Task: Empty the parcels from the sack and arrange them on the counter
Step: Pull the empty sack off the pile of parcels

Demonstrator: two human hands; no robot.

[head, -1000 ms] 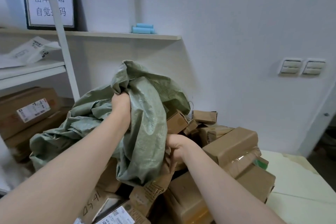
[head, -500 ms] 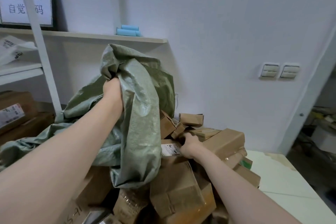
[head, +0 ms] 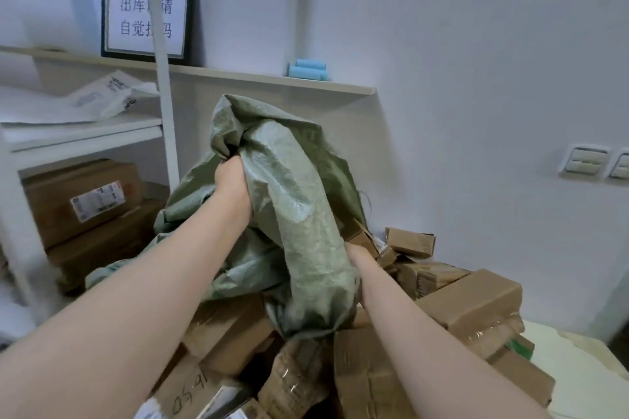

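Head view. The white wall (head: pixel 476 61) fills the upper and right field. At left a white shelving unit (head: pixel 163 78) stands against it, with a long board running rightward past its upright.

The green woven sack (head: pixel 292 214) occupies the centre. It is lifted and crumpled, with its top bunched high. One fold hangs down over the heap and the rest trails left toward the shelving. Beneath it and to its right lie the parcels (head: pixel 476 303), brown cardboard boxes of mixed sizes heaped against one another. Several are taped, and one at the lower edge bears handwritten figures. The heap rests on the pale counter (head: pixel 585 381), whose bare surface shows only at lower right.

On the lower level of the shelving sits a large carton (head: pixel 85 197) with a printed label, stacked on another. A framed sign (head: pixel 146 13) with Chinese characters stands on the long board, partly crossed by the upright.

Your left hand (head: pixel 235 184) is raised at centre, fingers clenched around a bunch of sack fabric. Your right hand (head: pixel 360 260) is lower, at the right edge of the hanging fold and just beside a small box. Its fingers are hidden behind the fabric, so you cannot tell whether it grips.

A white mailer (head: pixel 109 95) lies on a middle shelf. Two switches (head: pixel 583 163) are mounted on the wall at right. Blue rolls (head: pixel 308 69) sit on the long board.
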